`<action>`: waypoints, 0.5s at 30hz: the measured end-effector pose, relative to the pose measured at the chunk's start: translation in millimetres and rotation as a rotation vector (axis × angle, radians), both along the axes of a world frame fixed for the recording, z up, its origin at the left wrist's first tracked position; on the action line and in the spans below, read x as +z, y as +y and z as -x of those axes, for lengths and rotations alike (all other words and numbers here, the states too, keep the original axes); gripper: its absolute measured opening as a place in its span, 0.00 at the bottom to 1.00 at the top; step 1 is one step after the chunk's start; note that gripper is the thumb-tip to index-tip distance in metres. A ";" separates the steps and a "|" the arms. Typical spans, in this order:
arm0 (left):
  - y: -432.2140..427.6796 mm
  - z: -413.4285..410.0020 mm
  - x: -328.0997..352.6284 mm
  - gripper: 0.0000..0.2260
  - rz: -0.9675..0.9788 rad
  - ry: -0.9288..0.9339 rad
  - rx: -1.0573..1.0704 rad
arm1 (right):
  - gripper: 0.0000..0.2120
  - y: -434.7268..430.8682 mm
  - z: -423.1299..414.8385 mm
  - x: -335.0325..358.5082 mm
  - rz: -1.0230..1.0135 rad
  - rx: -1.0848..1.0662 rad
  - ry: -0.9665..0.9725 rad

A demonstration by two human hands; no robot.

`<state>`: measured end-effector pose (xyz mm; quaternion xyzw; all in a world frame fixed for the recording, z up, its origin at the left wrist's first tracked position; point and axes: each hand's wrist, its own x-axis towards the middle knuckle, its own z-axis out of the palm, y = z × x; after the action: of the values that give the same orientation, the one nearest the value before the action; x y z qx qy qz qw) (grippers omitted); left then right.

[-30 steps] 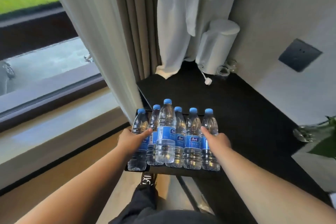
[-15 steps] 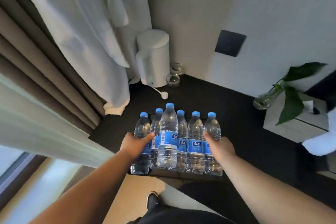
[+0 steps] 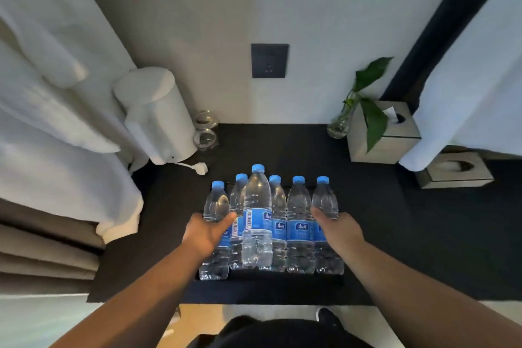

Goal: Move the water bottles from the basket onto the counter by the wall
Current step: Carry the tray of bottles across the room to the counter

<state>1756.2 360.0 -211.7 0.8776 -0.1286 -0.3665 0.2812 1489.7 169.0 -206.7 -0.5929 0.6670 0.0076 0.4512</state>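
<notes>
Left hand (image 3: pixel 207 232) grips the water bottles (image 3: pixel 300 223) at its end of the row; right hand (image 3: pixel 337 227) clasps the opposite end. They stand upright between the hands, row running left to right, both hands equally near. Beyond, worktop (image 3: pixel 282 150) meets the wall (image 3: pixel 220 37).

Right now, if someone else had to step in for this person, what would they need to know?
Left hand: grips the leftmost bottle.
Right hand: grips the rightmost bottle.
Things: six water bottles stand upright in a row in the low dark basket, which sits at the front edge of the black counter.
Done: no bottle stands out of the basket yet.
Left: all six go onto the counter by the wall, probably between the white kettle and the plant vase.
</notes>
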 end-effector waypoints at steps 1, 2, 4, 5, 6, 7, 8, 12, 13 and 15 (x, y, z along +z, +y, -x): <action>-1.2 1.1 -1.9 0.33 -0.012 -0.005 -0.020 | 0.34 2.5 3.6 0.3 0.002 -0.010 0.011; -1.9 2.6 -3.3 0.34 -0.017 -0.004 -0.032 | 0.34 5.0 6.8 0.4 0.003 -0.018 0.021; -2.3 6.3 -4.3 0.35 -0.020 -0.004 -0.050 | 0.35 9.4 12.8 0.4 0.004 -0.031 0.029; -1.8 8.1 -4.6 0.35 -0.025 -0.008 -0.059 | 0.34 11.1 15.2 0.6 0.007 -0.035 0.028; -1.6 9.8 -4.7 0.35 -0.033 -0.014 -0.068 | 0.33 12.1 17.0 1.1 0.013 -0.036 0.027; -0.5 12.1 -4.1 0.34 -0.044 -0.017 -0.072 | 0.32 12.8 18.3 1.9 0.020 -0.036 0.026; 1.1 14.6 -3.3 0.34 -0.056 -0.015 -0.069 | 0.31 13.1 19.5 3.2 0.025 -0.034 0.026; 8.8 23.5 -0.6 0.33 -0.073 0.004 -0.066 | 0.27 12.4 24.7 7.2 0.054 0.017 0.046; 10.2 25.2 0.6 0.32 -0.079 -0.006 -0.069 | 0.26 12.6 26.2 7.3 0.056 0.040 0.043; 12.2 28.1 2.9 0.33 -0.112 -0.036 -0.057 | 0.24 14.1 29.4 6.6 0.064 0.082 0.040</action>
<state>1728.0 372.2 -208.8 0.8943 -0.1378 -0.3653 0.2187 1460.3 183.1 -200.1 -0.6338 0.6508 0.0166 0.4177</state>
